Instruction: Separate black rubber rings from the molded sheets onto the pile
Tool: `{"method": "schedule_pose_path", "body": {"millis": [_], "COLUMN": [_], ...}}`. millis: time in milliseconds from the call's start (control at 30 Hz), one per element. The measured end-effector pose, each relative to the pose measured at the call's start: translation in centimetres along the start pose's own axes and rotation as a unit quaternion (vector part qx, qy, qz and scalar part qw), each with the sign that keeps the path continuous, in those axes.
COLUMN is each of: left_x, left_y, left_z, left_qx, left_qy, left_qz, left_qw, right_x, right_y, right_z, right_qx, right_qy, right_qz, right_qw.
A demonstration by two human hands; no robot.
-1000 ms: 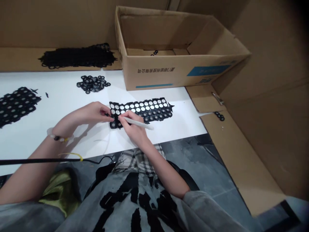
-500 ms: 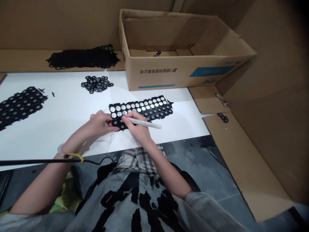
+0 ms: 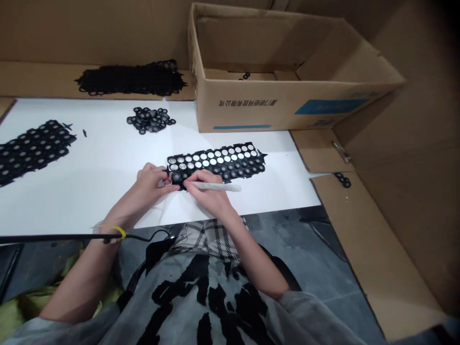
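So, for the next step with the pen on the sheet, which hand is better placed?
Probably the right hand: it holds the pen at the near rows of the sheet. The left hand is at the sheet's left end, seemingly better placed to steady it.

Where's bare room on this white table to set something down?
Bare patches: between the far-left black sheet and the left hand, and between the white-dotted sheet and the cardboard on the right. Crowded: around the right hand and at the ring pile.
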State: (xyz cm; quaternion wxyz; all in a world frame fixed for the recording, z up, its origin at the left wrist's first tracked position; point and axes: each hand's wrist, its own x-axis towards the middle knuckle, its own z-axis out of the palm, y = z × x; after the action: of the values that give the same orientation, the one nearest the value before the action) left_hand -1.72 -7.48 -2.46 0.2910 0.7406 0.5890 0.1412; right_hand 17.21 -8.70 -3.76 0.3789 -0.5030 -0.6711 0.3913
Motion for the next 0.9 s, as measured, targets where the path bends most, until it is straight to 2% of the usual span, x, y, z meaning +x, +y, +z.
{"method": "schedule_pose_path", "body": {"millis": [100,267,500,667,833,900], "left_x": [-0.1,-0.6,0.4,0.3,-0.4,-0.2], "left_y": [-0.1,0.6,0.0,0.3,0.7,1.0], "left_z": [0.2,0.1,-0.3,-0.6,-0.2,0.3], "left_qx": [-0.012,-0.077,-0.086,-0.064,-0.052,-0.023], "left_qy": [0.008,0.025,-0.005,-0.039,0.015,0.021], "left_qz": [-0.001,-0.041,-0.055,-0.056,-0.056,-0.044], "left_qw": [1.0,0.996,0.995,0.996,0.997,0.999], "right_x": [0.0,0.0,-0.1,-0.1,-0.3,-0.2], "right_y": [0.1,0.5,0.9,0.4,0.5,0.8], "right_z": [0.1,0.6,1.6,0.9,-0.7,-1.3], "right_qx": [-0.006,-0.04,-0.064,-0.032,0.037,0.054], "right_qy": [-0.003,0.006,0.017,0.007,0.045,0.035], "right_qz": [-0.012,-0.046,-0.083,-0.045,0.027,0.044], "right_qw": [1.0,0.998,0.994,0.998,0.998,0.997]}}
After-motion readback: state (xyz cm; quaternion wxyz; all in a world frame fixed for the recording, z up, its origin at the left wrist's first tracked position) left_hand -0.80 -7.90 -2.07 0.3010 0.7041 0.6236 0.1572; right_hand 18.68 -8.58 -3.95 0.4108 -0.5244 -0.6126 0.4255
